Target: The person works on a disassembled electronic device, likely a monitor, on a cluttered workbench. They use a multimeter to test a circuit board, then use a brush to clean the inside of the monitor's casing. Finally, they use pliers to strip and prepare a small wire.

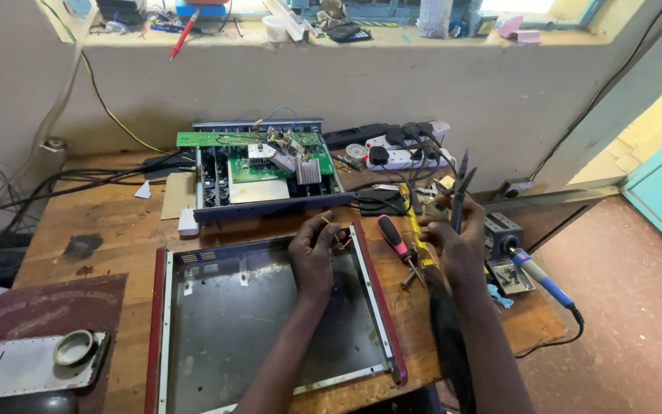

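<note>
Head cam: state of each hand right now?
Left hand: closed, pinching a small yellow wire above the metal case lid.
Right hand: closed around dark pliers.

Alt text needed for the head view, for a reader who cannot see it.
Over a wooden workbench, the left hand pinches a small wire above an empty metal chassis, while the right hand holds dark pliers upright. An open circuit-board unit, screwdrivers and a soldering iron lie nearby.

Both forearms are stretched forward; the left hand [314, 249] is loosely curled, the right hand [453, 238] clenched and raised.
</note>
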